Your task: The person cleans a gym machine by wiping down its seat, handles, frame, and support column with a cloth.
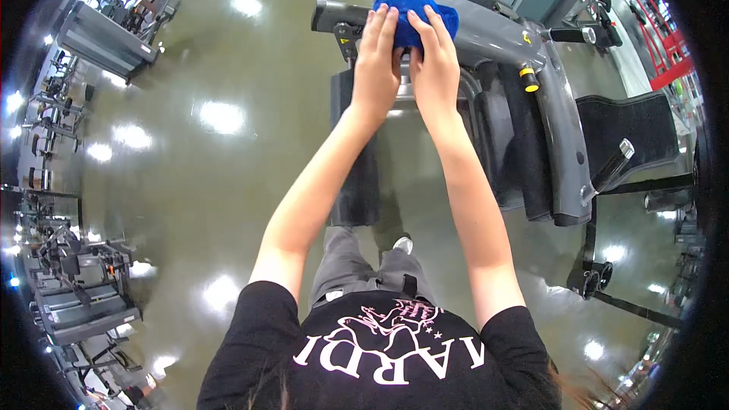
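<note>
A bright blue cloth (410, 1), plush-looking and bunched, lies against the grey frame of a gym machine (486, 30). My left hand (377, 57) grips its left side, fingers bent over the near edge. Beside it, my right hand (436, 53) holds the right side in the same way, with part of the cloth sticking out past the fingers. Both thumbs point inward, and their tips are partly hidden. Just left of the cloth is a dark bracket (342, 17) with a yellow warning mark. The surface beneath the cloth is covered.
A yellow-and-black knob (529, 80) and a handle (573, 35) stick out from the frame on the right. Below them are a black padded seat (634, 133) and another handle (613, 163). A long dark pad (355, 167) stands before my legs. More gym machines (106, 39) line the left.
</note>
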Demonstrator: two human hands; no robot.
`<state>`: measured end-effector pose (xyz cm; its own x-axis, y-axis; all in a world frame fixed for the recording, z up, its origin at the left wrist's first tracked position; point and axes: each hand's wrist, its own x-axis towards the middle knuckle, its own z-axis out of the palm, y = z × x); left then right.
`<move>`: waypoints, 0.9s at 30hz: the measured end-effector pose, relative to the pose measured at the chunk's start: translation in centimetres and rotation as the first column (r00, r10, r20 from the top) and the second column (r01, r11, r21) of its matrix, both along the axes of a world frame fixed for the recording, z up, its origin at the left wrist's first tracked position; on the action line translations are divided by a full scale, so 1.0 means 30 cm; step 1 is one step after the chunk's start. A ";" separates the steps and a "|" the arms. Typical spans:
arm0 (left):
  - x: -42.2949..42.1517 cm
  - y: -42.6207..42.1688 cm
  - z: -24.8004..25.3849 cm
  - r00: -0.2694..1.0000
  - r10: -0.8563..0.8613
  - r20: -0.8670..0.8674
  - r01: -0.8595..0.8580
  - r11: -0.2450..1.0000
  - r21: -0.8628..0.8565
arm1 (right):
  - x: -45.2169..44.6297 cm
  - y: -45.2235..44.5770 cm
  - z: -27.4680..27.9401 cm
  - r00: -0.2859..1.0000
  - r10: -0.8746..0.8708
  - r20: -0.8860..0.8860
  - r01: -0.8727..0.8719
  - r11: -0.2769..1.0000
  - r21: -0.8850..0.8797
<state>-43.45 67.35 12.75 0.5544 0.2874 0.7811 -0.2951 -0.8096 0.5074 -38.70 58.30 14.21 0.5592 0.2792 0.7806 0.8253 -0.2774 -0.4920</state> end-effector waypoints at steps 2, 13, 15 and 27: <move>-0.006 0.013 -0.014 0.998 -0.056 0.027 0.056 0.998 0.011 | -0.021 0.015 -0.017 0.993 -0.097 0.067 0.094 0.995 0.043; -0.014 0.243 -0.036 0.844 -0.535 -0.021 0.530 0.829 0.176 | -0.137 0.200 -0.120 0.903 -0.421 -0.078 0.428 0.895 0.123; -0.006 0.287 -0.035 0.808 -0.586 -0.062 0.585 0.785 0.205 | -0.160 0.207 -0.114 0.891 -0.447 -0.074 0.452 0.890 0.067; 0.166 0.417 0.071 0.750 -0.637 -0.175 0.638 0.630 0.443 | -0.085 0.266 0.007 0.745 -0.619 0.249 0.666 0.713 -0.219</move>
